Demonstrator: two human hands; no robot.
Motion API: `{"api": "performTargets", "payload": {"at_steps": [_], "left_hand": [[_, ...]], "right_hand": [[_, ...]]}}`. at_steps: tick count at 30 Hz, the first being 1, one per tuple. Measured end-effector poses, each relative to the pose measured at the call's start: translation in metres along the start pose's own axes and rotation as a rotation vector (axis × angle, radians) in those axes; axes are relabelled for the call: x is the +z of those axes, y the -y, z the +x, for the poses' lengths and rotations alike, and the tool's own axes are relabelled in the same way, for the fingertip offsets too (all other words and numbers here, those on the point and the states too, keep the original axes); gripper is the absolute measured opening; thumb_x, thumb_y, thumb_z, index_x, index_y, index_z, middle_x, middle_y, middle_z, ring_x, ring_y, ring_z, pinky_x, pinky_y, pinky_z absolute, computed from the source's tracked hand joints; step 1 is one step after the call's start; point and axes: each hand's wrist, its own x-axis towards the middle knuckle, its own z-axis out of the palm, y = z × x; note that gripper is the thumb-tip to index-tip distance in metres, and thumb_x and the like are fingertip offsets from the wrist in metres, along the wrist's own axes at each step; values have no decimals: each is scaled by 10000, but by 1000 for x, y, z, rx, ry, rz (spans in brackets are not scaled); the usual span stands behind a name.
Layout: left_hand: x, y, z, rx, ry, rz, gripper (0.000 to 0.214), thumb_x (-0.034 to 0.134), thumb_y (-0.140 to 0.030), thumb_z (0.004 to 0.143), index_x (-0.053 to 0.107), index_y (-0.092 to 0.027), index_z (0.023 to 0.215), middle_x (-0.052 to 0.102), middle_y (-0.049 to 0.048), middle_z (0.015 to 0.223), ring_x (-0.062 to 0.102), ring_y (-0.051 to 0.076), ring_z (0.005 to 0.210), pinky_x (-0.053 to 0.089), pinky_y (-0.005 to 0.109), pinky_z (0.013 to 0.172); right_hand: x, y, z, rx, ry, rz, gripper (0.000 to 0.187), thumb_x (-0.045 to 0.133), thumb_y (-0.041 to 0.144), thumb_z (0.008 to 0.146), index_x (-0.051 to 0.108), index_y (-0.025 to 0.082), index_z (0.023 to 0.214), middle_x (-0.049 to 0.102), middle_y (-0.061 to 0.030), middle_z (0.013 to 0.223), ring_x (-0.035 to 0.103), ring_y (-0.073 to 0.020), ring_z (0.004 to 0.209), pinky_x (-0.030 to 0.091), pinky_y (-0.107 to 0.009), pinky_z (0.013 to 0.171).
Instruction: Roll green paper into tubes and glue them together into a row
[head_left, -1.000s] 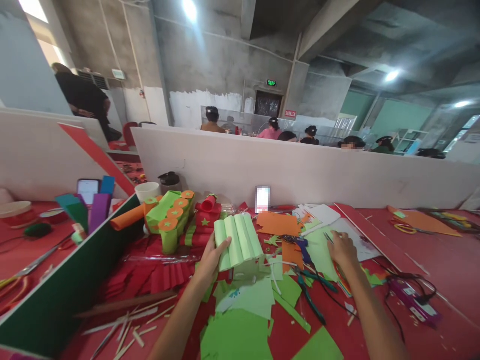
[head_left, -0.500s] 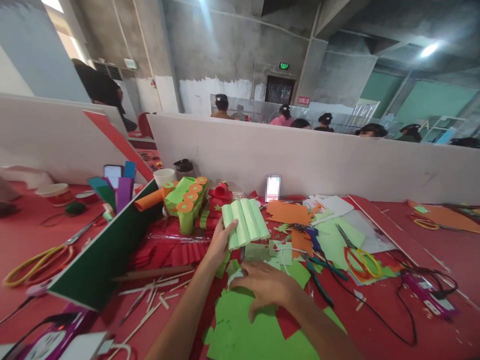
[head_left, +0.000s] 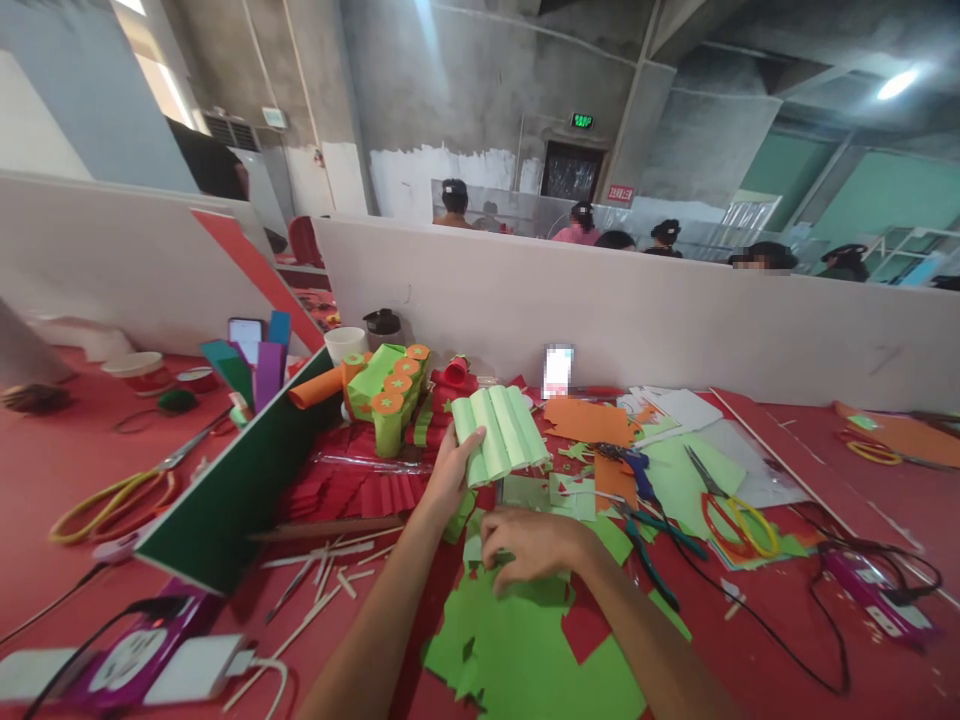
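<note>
My left hand (head_left: pixel 448 474) is closed on a light-green bundle of rolled paper tubes (head_left: pixel 501 434), held up just above the red table (head_left: pixel 795 640). My right hand (head_left: pixel 534 545) lies lower, fingers curled down on the pile of green paper scraps (head_left: pixel 517 640) in front of me; what its fingertips pinch, if anything, is hidden. Behind the bundle stands a green paper craft with orange discs (head_left: pixel 391 388) and a small red roll (head_left: pixel 456 371).
Red-and-yellow scissors (head_left: pixel 726 515) and pliers (head_left: pixel 652 560) lie right of my hands, a purple device with black cable (head_left: pixel 874 600) further right. A green board (head_left: pixel 232 500), wooden sticks (head_left: pixel 322 585) and a phone (head_left: pixel 558 368) at the white partition (head_left: pixel 675 320). People sit beyond it.
My right hand came back from the scissors area at the right and now presses on the green scraps near me. The bundle stays in my left hand. The camera tilted down.
</note>
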Motion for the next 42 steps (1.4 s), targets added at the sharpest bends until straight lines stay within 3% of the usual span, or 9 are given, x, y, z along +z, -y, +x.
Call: {"api": "performTargets", "payload": {"at_steps": [6, 9, 12, 15, 19, 24, 29, 36, 42], "left_hand": [[-1, 2, -1, 4, -5, 9, 513, 724, -235, 758, 524, -198, 1230, 677, 118, 1151, 698, 223, 852, 592, 325, 714], [-1, 4, 0, -3, -16, 24, 487, 722, -244, 763, 533, -190, 1209, 682, 118, 1133, 699, 217, 844, 588, 327, 736], [0, 3, 0, 5, -5, 28, 483, 726, -241, 763, 534, -201, 1205, 667, 110, 1174, 693, 216, 886, 581, 315, 764], [2, 0, -3, 20, -15, 32, 517, 728, -217, 759, 524, -208, 1234, 666, 107, 1177, 687, 221, 901, 577, 297, 748], [4, -2, -6, 23, -29, 42, 568, 722, -222, 763, 498, -214, 1284, 699, 109, 1086, 697, 226, 821, 578, 317, 719], [2, 4, -2, 51, -17, -2, 567, 739, -221, 747, 511, -218, 1266, 681, 103, 1150, 685, 231, 958, 568, 334, 825], [2, 5, -3, 19, 9, -6, 544, 745, -228, 744, 531, -214, 1244, 657, 107, 1209, 675, 240, 999, 573, 340, 829], [4, -1, -11, -45, 72, -81, 459, 695, -287, 780, 557, -164, 1199, 687, 117, 1130, 701, 221, 837, 589, 303, 664], [3, -5, -12, -34, 114, -50, 460, 692, -321, 780, 561, -165, 1193, 701, 114, 1076, 700, 231, 831, 591, 305, 640]], "right_hand": [[-35, 1, -30, -81, -323, 497, 216, 767, 387, 751, 688, 189, 785, 662, -34, 870, 595, -181, 857, 461, -303, 787], [-49, 3, -40, -97, -489, 619, 237, 787, 404, 722, 694, 186, 721, 666, -49, 871, 597, -186, 848, 474, -321, 787], [-52, -1, -45, 19, -667, 732, 305, 796, 449, 690, 661, 178, 653, 624, -16, 699, 586, -160, 694, 480, -282, 654], [-48, -6, -52, 172, -894, 894, 317, 770, 472, 706, 639, 184, 722, 614, 9, 648, 579, -141, 586, 470, -244, 543], [-41, -15, -74, 302, -1200, 1002, 385, 723, 478, 748, 598, 206, 991, 697, -30, 822, 661, -189, 700, 539, -297, 636], [-23, -40, -122, 461, -1371, 874, 632, 737, 424, 719, 464, 227, 1254, 691, -98, 1081, 673, -247, 961, 542, -397, 842], [-2, -74, -158, 663, -1549, 683, 668, 733, 359, 677, 474, 200, 1272, 676, -117, 1136, 659, -266, 1007, 532, -418, 870], [11, -81, -157, 708, -1786, 547, 590, 687, 304, 663, 549, 156, 1217, 678, -132, 1133, 654, -255, 997, 517, -396, 895], [10, -85, -166, 757, -1879, 429, 555, 661, 310, 660, 566, 152, 1184, 674, -132, 1122, 645, -261, 1005, 495, -412, 909]]}}
